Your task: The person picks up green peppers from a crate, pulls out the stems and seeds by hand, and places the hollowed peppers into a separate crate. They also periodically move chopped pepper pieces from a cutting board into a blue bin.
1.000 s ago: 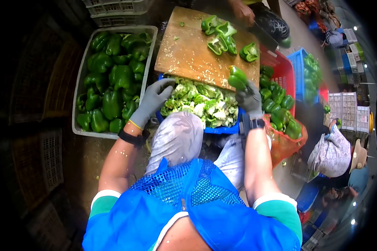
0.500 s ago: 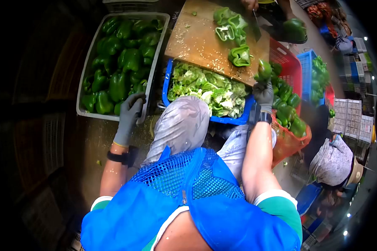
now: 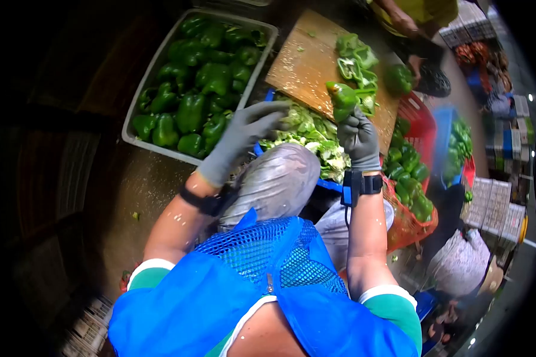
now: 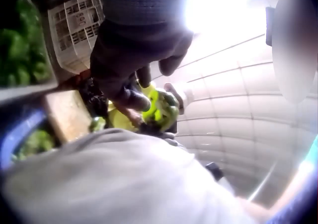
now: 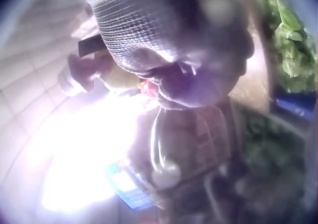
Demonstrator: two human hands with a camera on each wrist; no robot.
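Observation:
My gloved right hand [image 3: 360, 140] grips a green bell pepper [image 3: 342, 101] with an orange patch near its top, held up over the near edge of the cutting board [image 3: 309, 53]. My gloved left hand [image 3: 247, 134] reaches toward it with fingers extended and nothing in them, over the left end of a blue tub [image 3: 330, 184] of pale green chopped scraps [image 3: 315, 134]. In the left wrist view, the same pepper [image 4: 164, 109] shows just beyond the left fingertips. Glare and the glove [image 5: 169, 45] hide the pepper in the right wrist view.
Cut green peppers [image 3: 357, 59] lie on the board among scattered seeds. A grey crate [image 3: 140, 143] of whole peppers stands left. On the right are a red crate [image 3: 420, 119], an orange mesh bag [image 3: 411, 229] and a blue crate [image 3: 443, 128]. Another person's arm [image 3: 399, 18] is across the board.
My left hand has gone from the scraps to the grey crate's near edge, then back right toward the pepper. My right hand keeps hold of the pepper. The head view has shifted.

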